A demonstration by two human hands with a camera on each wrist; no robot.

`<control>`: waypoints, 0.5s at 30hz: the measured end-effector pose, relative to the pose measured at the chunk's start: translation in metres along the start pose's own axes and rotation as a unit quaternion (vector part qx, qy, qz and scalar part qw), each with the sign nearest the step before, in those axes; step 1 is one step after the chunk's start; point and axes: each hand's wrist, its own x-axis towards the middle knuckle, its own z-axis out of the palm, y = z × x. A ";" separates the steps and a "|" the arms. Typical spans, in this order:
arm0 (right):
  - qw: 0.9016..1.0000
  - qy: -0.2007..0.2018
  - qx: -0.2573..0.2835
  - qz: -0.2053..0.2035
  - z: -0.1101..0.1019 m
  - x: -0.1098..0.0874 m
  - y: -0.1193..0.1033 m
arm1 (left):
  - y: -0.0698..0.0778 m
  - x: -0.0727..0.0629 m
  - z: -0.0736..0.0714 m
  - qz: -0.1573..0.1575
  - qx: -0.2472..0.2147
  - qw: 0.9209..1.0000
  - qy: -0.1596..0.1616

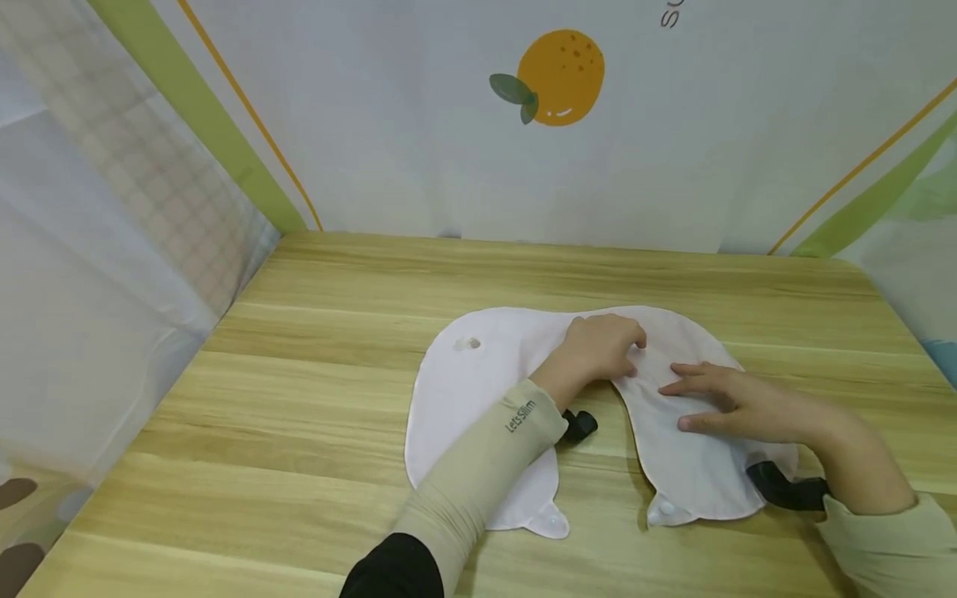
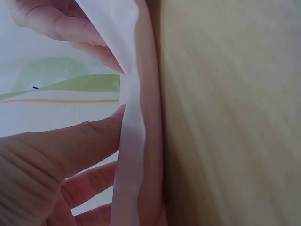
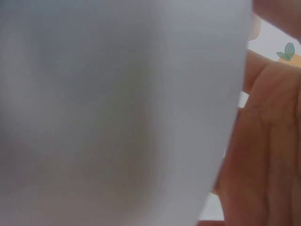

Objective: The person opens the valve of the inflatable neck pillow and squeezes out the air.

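Observation:
A white U-shaped cloth bib (image 1: 478,390) lies on the table with its curve toward the back. Each of its two ends has a small tab with what looks like a snap. My left hand (image 1: 598,345) rests on the middle of the curve, fingers slightly bent. In the left wrist view its thumb (image 2: 89,141) touches the cloth's inner edge (image 2: 129,155). Over the bib's right half my right hand (image 1: 736,403) lies with its fingers spread. Blurred cloth (image 3: 117,113) fills most of the right wrist view and hides part of that hand.
The wooden table (image 1: 262,399) extends to both sides of the bib. Behind it hangs a white backdrop (image 1: 389,124) with a printed orange. More printed cloth (image 1: 112,249) hangs at the left. A dark wrist mount (image 1: 785,490) sits by the right wrist, near the bib.

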 end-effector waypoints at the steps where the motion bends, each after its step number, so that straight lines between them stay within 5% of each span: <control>1: 1.000 0.000 -0.003 -0.001 0.000 0.000 0.000 | 0.000 0.000 0.000 -0.001 0.000 1.000 0.000; 15: 1.000 0.000 0.001 -0.008 0.002 0.000 0.000 | -0.002 0.002 0.003 -0.004 0.001 1.000 -0.003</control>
